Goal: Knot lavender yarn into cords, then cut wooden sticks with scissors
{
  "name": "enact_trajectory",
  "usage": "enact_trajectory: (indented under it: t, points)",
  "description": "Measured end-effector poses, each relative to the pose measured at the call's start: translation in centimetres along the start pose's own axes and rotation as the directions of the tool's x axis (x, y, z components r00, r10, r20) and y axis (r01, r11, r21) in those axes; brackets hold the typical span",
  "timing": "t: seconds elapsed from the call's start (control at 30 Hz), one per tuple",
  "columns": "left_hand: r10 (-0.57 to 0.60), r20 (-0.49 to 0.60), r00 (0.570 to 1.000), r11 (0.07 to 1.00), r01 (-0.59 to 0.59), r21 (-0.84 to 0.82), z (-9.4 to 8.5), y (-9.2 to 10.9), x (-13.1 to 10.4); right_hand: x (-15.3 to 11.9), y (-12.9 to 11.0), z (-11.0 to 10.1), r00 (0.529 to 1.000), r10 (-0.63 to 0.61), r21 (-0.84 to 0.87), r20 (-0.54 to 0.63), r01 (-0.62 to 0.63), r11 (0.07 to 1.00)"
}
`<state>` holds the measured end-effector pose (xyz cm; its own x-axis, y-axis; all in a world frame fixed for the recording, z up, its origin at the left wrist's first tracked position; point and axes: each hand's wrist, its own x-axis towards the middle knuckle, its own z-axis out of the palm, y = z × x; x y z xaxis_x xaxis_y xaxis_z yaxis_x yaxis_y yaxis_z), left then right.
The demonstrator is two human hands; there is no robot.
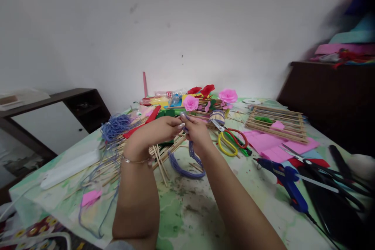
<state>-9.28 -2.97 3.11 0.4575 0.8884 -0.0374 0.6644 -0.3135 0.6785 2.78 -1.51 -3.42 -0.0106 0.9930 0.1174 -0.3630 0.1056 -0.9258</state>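
Both hands meet above the middle of the table, fingertips pinched together. My left hand (159,129) comes in with a bent wrist, its thumb and fingers closed on the purple cord near the other hand's fingertips. My right hand (197,131) is closed on the same purple cord (187,172), which hangs below it in a thick curved loop of several strands. The exact pinch point is small and partly hidden by the fingers. Thin wooden sticks (159,164) lie under and beside my left hand. A tangled heap of purple cord (115,127) rests farther left.
Scissors with red and yellow handles (227,144) lie right of my hands. Farther right are a stick raft (277,123), pink paper (271,144), a blue glue gun (288,183) and black scissors (331,174). Paper flowers (227,95) stand behind. A white strip (70,170) lies left.
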Motion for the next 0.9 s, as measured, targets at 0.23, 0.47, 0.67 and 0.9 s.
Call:
enact_trajectory:
  t: [0.23,0.47,0.67,0.9]
  points:
    - [-0.001,-0.121,0.993,0.997,0.011,0.081,-1.1,-1.8,0.2,-0.2,0.0,-0.3,0.992,0.019,-0.131,0.121,-0.003,0.991]
    - [0.114,-0.192,0.975,0.955,-0.054,0.291,-0.3,-0.2,0.2,-0.3,-0.3,-0.6,0.989,0.016,-0.1,0.144,-0.002,0.995]
    - [0.096,-0.192,0.977,0.946,-0.03,0.322,-0.1,0.2,0.6,0.1,-0.3,-0.8,0.999,0.0,0.03,-0.035,0.001,1.0]
    - [0.114,-0.216,0.97,0.973,-0.065,0.222,0.2,0.2,0.8,0.4,0.3,-1.3,1.0,0.005,-0.027,-0.031,-0.005,1.0]
